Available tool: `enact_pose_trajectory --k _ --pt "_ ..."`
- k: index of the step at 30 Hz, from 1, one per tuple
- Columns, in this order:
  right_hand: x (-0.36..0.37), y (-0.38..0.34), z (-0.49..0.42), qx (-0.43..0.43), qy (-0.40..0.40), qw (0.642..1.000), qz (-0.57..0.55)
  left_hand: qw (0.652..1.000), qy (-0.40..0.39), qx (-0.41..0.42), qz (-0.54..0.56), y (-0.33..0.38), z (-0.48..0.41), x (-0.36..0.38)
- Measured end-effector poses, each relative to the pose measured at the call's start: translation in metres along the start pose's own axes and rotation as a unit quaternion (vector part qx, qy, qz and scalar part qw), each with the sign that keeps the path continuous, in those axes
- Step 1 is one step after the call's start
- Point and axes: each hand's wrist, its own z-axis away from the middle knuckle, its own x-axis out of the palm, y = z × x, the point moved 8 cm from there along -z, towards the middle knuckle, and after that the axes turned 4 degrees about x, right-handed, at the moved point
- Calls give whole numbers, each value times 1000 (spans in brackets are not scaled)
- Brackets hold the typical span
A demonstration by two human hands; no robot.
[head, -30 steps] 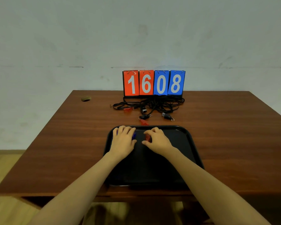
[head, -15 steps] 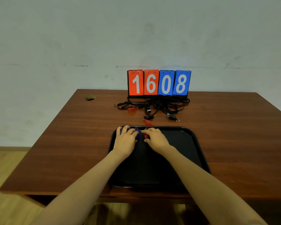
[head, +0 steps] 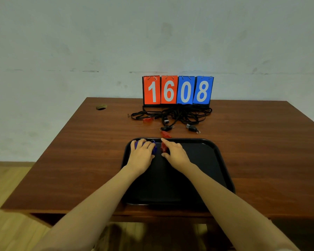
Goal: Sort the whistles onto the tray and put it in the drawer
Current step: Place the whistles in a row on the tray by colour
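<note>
On tray [head: 207,169], far edge | left hand [head: 141,153] grips blue whistle [head: 154,149] | right hand [head: 176,153] pinches red whistle [head: 163,147]

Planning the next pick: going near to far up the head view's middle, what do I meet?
Near rim of the tray → left hand over a blue whistle and right hand pinching a red whistle, level with each other → loose red whistle beyond the far rim → black whistle → cord tangle → scoreboard.

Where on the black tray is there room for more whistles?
The tray is bare on its right, beyond the right hand. Its far left corner is crowded: the left hand holds a blue whistle, the right a red whistle.
</note>
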Motion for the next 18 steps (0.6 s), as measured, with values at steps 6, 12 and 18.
enact_pose_trajectory --k 6,12,18 --pt "-3 -4 -2 -1 18 1000 -2 1000 -1 5 -7 1 -1 -1" --pt "-3 -4 -4 1 -8 1000 -14 1000 15 24 -13 3 0 -5" --pt "-47 3 -17 -12 95 995 22 993 72 28 -85 0 -22 -35"
